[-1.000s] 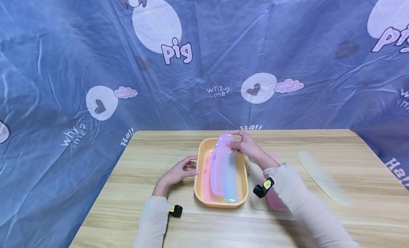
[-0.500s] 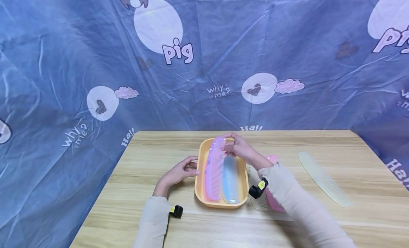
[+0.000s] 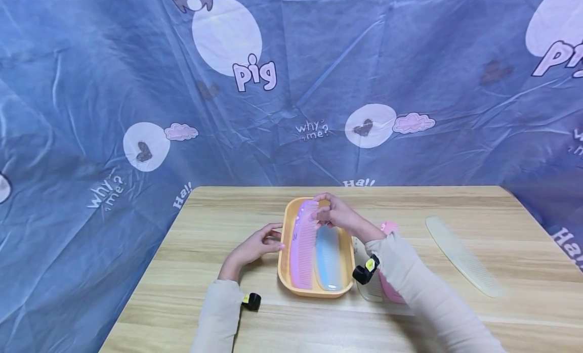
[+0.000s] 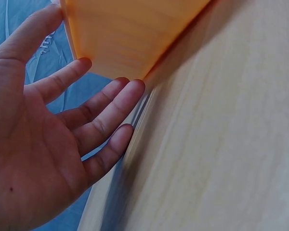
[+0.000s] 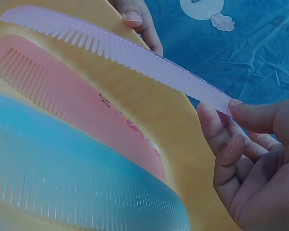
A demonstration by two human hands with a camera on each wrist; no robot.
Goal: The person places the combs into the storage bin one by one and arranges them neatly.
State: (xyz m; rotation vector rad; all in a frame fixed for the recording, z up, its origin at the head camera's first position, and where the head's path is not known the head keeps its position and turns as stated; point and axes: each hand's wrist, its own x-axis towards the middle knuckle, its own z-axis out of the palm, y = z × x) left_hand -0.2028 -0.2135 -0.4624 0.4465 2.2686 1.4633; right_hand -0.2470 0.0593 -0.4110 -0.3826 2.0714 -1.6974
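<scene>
An orange-yellow tray [image 3: 300,292] stands on the table. My right hand [image 3: 338,216] pinches a purple comb [image 3: 301,252] by its far end, thumb on one side and fingertips on the other. The right wrist view shows this comb held above a pink comb [image 5: 86,101] that lies in the tray, beside a blue comb [image 3: 328,257]. From the head the purple comb covers most of the pink one. My left hand [image 3: 255,247] is at the tray's left side, its fingers [image 4: 106,115] spread, with the thumb at the rim and fingertips against the outer wall.
Right of the tray, partly under my right forearm, lie a pale comb [image 3: 371,287] and a deeper pink comb [image 3: 390,290]. Farther right a cream comb [image 3: 460,254] lies slanted on the wooden table [image 3: 218,206]. A blue printed cloth [image 3: 291,156] hangs behind.
The purple comb has shifted left and lower, from between the blue and pink combs to over the pink one, with my right hand following. My left hand has stayed at the tray.
</scene>
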